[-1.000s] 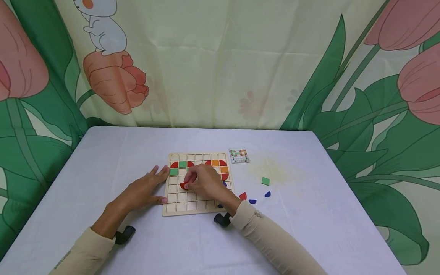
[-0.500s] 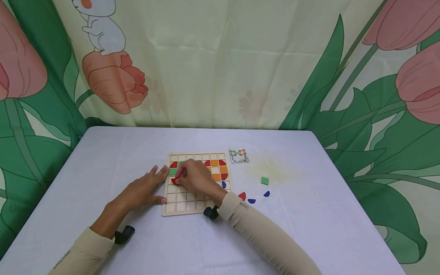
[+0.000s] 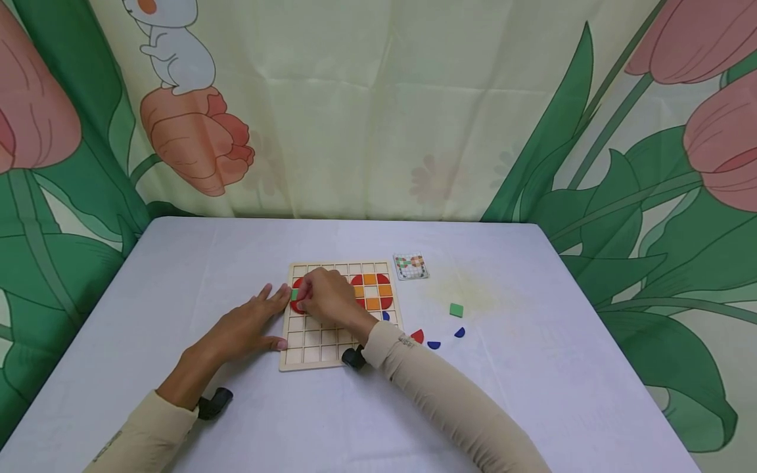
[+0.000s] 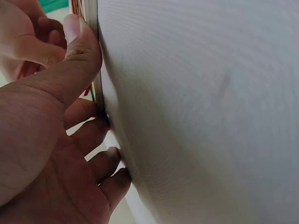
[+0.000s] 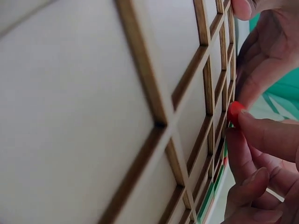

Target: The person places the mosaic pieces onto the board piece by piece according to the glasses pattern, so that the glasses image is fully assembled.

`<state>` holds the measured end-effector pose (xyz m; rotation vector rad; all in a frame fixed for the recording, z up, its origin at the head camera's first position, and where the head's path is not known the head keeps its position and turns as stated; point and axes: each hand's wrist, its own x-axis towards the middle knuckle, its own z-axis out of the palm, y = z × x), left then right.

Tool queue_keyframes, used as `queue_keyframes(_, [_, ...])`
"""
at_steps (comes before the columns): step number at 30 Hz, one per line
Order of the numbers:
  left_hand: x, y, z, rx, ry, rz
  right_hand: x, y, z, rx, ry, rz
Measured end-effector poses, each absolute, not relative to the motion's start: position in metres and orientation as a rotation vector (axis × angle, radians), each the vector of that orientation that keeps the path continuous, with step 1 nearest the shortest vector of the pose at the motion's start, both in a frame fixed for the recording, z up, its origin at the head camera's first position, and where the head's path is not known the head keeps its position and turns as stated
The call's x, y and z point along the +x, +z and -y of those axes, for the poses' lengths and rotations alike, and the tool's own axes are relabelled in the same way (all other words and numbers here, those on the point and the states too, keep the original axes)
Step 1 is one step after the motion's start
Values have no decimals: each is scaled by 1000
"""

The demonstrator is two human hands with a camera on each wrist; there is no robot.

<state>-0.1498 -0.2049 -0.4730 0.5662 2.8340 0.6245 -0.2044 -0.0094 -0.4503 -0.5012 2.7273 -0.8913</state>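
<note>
A wooden grid board (image 3: 312, 355) lies on the white table. My left hand (image 3: 251, 325) rests against its left edge, thumb and fingers spread. In the left wrist view the thumb (image 4: 83, 51) touches the board's side. My right hand (image 3: 328, 299) reaches over the upper left of the grid. Between its thumb and finger it pinches a red curved piece (image 5: 235, 113) at a cell in the left column, just below a green square (image 3: 294, 295). Red pieces and orange squares (image 3: 372, 304) form a ring at the upper right. The right hand hides several cells.
Right of the board lie a loose green square (image 3: 457, 310), a red piece (image 3: 418, 336) and two blue pieces (image 3: 434, 345). A small pattern card (image 3: 411, 267) sits by the upper right corner. A printed curtain (image 3: 378, 131) hangs behind the table.
My right hand has moved left across the board, carrying the red piece from the inner cells to the left column below the green square. The left hand has stayed in place.
</note>
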Motion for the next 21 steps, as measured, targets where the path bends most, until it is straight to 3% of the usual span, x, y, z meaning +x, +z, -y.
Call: queue_keyframes(21, [-152, -475, 203, 547, 604, -2829, -206, -449, 3, -514, -821, -2779])
